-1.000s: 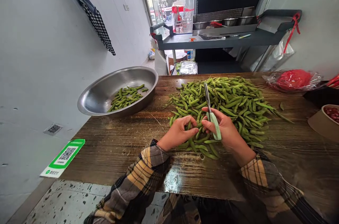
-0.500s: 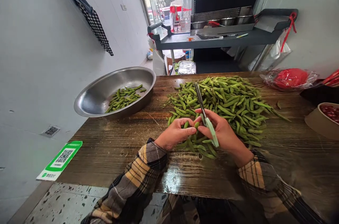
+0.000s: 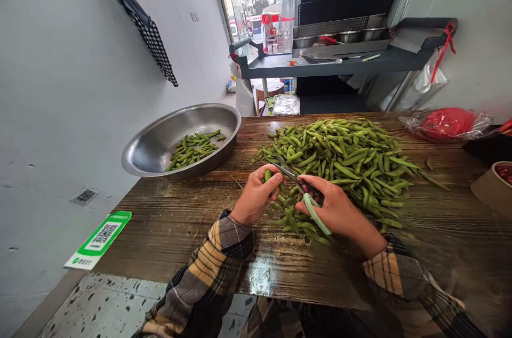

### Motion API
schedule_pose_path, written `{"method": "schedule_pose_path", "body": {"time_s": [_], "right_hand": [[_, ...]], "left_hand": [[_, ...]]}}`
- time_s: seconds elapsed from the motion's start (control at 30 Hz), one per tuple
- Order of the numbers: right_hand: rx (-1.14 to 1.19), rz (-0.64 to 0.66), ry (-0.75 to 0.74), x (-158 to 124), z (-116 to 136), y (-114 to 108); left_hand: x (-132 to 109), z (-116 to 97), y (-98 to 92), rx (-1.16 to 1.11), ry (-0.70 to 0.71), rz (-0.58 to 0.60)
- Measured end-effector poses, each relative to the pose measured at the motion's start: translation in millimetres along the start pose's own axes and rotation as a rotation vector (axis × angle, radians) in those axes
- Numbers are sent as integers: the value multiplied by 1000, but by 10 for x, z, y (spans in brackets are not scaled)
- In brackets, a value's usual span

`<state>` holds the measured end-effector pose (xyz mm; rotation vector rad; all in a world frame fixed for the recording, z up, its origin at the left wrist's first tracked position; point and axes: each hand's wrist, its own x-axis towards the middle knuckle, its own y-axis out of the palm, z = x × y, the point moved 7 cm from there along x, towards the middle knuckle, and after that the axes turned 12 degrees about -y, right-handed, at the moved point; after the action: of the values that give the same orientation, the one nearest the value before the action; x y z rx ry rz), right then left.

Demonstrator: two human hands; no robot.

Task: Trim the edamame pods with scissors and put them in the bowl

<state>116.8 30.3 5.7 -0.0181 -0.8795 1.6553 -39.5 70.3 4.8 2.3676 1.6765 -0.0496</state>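
Observation:
Between the thumb and fingers of my left hand (image 3: 256, 196) is a green edamame pod (image 3: 268, 175). My right hand (image 3: 338, 207) grips scissors with pale green handles (image 3: 314, 212). Their slightly parted blades (image 3: 286, 171) point left and reach the pod's end at my left fingertips. Behind and right of my hands lies a large heap of edamame pods (image 3: 348, 151); several loose pods (image 3: 298, 223) rest below my hands. At left, a steel basin (image 3: 140, 154) holds a small pile of pods (image 3: 194, 150).
The dark wooden table (image 3: 180, 236) carries a green QR-code card (image 3: 100, 239) at its left edge. On the right are a red item in clear plastic (image 3: 448, 122) and a paper tub (image 3: 488, 191). A grey cart (image 3: 328, 67) stands beyond the table.
The scissors have swung from pointing up and away to pointing left, and their blades now meet the pod in my left hand. My view has shifted slightly.

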Motion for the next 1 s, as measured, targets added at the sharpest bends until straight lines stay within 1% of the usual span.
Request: {"method": "schedule_pose_path", "body": {"time_s": [0.07, 0.27, 0.47, 0.6, 0.77, 0.87, 0.93, 1.0], "right_hand": [[-27, 14, -22, 1, -1, 9], [-10, 1, -11, 2, -23, 5], [-40, 37, -33, 5, -13, 22], [-71, 44, -42, 2, -5, 17], [-78, 33, -34, 0, -38, 10], [-61, 32, -20, 2, -60, 19], [-34, 29, 2, 5, -74, 22], [0, 24, 46, 6, -101, 18]], "left_hand": [[-4, -5, 6, 42, 15, -14], [-8, 13, 3, 139, 19, -55], [-4, 2, -20, 224, 40, -89], [-13, -30, -28, 282, 68, -113], [-14, -85, -73, 387, 104, -176], [-12, -138, -94, 436, 155, -200], [-6, -149, -111, 431, 163, -211], [11, -116, -141, 342, 115, -208]]}}
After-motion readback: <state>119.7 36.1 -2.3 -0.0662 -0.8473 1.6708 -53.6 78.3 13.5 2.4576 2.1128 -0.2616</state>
